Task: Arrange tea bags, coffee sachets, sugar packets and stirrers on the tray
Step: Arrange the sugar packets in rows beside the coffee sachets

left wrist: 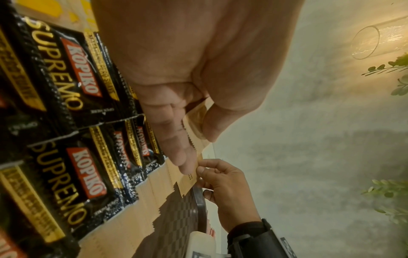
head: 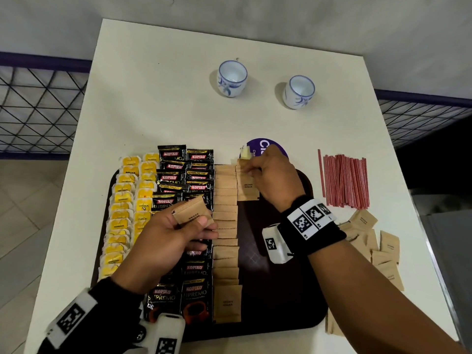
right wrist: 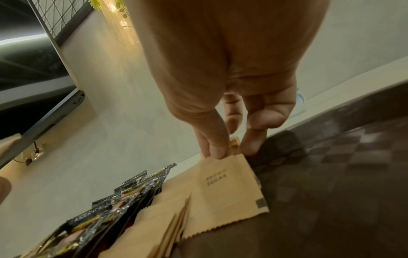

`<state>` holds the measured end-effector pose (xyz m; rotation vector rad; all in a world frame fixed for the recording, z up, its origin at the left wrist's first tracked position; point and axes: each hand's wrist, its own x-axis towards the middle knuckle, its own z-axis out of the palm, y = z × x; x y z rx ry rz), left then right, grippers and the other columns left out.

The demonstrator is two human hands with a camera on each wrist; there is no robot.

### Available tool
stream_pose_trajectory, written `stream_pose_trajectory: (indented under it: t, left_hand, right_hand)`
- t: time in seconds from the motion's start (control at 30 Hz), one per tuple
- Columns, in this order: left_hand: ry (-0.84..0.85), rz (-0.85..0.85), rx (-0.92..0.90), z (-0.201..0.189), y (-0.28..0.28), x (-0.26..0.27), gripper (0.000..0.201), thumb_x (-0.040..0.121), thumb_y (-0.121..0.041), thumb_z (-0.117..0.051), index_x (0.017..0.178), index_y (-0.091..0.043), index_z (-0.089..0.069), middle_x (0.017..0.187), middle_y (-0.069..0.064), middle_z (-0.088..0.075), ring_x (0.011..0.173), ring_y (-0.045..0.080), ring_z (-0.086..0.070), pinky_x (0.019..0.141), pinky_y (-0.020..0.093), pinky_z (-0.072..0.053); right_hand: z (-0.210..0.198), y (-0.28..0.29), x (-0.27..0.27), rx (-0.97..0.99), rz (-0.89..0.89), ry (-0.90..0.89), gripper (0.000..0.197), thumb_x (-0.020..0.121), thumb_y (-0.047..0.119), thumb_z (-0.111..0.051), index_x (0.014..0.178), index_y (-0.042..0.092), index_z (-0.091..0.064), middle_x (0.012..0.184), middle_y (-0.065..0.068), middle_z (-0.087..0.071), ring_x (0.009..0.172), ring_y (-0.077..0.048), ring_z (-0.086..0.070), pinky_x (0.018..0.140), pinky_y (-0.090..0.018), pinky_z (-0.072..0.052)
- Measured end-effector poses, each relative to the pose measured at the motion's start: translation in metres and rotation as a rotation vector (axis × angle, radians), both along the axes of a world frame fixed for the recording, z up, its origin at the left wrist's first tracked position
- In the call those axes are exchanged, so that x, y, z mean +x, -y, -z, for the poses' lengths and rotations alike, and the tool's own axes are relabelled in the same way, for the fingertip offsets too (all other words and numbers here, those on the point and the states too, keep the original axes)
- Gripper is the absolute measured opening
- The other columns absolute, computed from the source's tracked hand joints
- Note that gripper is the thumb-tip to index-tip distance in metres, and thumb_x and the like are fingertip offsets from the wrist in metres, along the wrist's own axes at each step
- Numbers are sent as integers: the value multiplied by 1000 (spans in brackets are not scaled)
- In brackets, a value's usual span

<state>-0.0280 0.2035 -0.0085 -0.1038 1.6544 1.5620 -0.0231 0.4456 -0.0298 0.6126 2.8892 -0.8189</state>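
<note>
Tea bags (head: 122, 215) and coffee sachets (head: 189, 226) already in rows at left side of tray (head: 301, 290). One sugar column (head: 226, 238) complete; second just begun at far edge. Right hand (head: 270, 180) pinches sugar packet (head: 247, 187) there. Left hand (head: 176, 233) grip closed around spare packet stack (head: 192, 212). Loose packets (head: 378, 249) and stirrers (head: 344, 177) wait on tabletop (head: 153, 111), right edge.

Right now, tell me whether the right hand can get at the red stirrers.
Probably yes. The stirrers lie on bare table just right of the tray, nothing between them and the right hand, though it first has to let go of the sugar packet it pinches.
</note>
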Motion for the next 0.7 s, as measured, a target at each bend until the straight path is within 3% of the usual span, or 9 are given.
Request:
stream_pose_trajectory:
  t: [0.33, 0.5, 0.57, 0.63, 0.7]
  left_hand:
    - [-12, 16, -1, -2, -2, -1, 16, 98, -7, -58, 109, -9, -69, 95, 9, -80, 87, 23, -78, 68, 30, -62]
    - [-15, 32, -8, -3, -3, -1, 17, 98, -7, -58, 111, -10, -69, 96, 9, -80, 89, 25, -77, 71, 33, -62]
    - [-3, 54, 1, -5, -5, -2, 19, 98, -6, -58, 113, -11, -68, 97, 8, -79, 89, 24, -77, 70, 31, -62]
    - [1, 97, 12, -5, -7, -3, 21, 98, -4, -58, 116, -10, -66, 98, 8, -79, 88, 24, -77, 67, 28, -63]
    - [-11, 146, 12, -6, -10, -4, 22, 99, -2, -57, 117, -10, -65, 97, 8, -79, 86, 23, -78, 64, 25, -61]
  right_hand:
    - [3, 0, 6, -14, 70, -31, 26, 94, 8, -54, 101, 18, -77, 100, -2, -48, 84, -15, -53, 71, -20, -38]
    - [-4, -3, 14, -15, 101, -52, 26, 95, 12, -55, 109, 21, -76, 100, 0, -47, 85, -13, -54, 71, -18, -38]
    - [-8, -2, 19, -23, 146, -102, 23, 94, 12, -59, 105, 23, -76, 97, 4, -48, 83, -10, -55, 70, -13, -40]
    - [-14, 3, 27, -142, 171, -168, 22, 91, 8, -63, 98, 27, -74, 93, 11, -54, 79, -5, -57, 70, -4, -39]
    - [-21, 13, 35, -365, 131, -172, 23, 89, 5, -68, 95, 26, -73, 90, 15, -63, 74, -6, -61, 70, -8, -42]
